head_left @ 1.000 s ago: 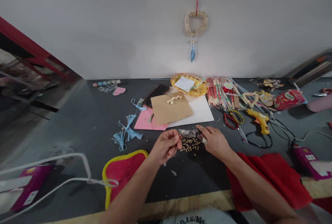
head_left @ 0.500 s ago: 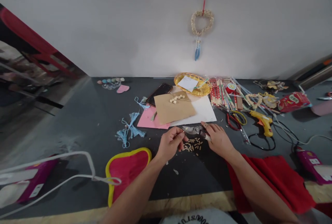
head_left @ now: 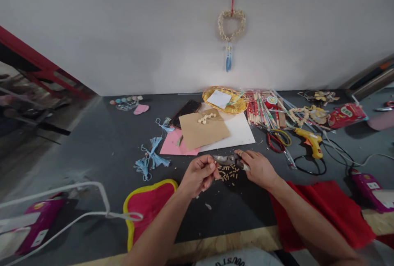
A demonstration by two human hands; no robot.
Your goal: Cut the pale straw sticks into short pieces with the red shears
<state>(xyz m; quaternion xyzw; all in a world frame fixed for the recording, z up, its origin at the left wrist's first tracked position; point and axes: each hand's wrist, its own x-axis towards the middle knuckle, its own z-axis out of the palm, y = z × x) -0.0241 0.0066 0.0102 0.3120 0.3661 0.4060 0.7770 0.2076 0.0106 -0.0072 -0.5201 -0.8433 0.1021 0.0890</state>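
Note:
My right hand (head_left: 260, 169) is wrapped round the handles of a pair of pruning shears (head_left: 226, 159), whose blades point left. At the blade tips, my left hand (head_left: 200, 175) is closed in a pinch. What its fingers hold is too small and too covered to make out. Just below the shears, a pile of short cut wooden stick pieces (head_left: 228, 174) lies on the dark table (head_left: 227, 212). Behind both hands are a brown card (head_left: 205, 132) and a white board (head_left: 241, 132), with a cluster of small pale pieces (head_left: 207, 118) on the card.
Right of the board lie bundled chopsticks (head_left: 258, 110), red-handled pliers (head_left: 275, 142), a yellow glue gun (head_left: 310, 141) and a red cloth (head_left: 323, 212). To the left are blue tassels (head_left: 152, 155) and a red pad with yellow edging (head_left: 150, 204). A heart-shaped wreath (head_left: 231, 26) hangs on the wall.
The view has shifted slightly to the right. My left hand sits a little lower beside the blade tips, still pinched. My right hand keeps its hold on the shears.

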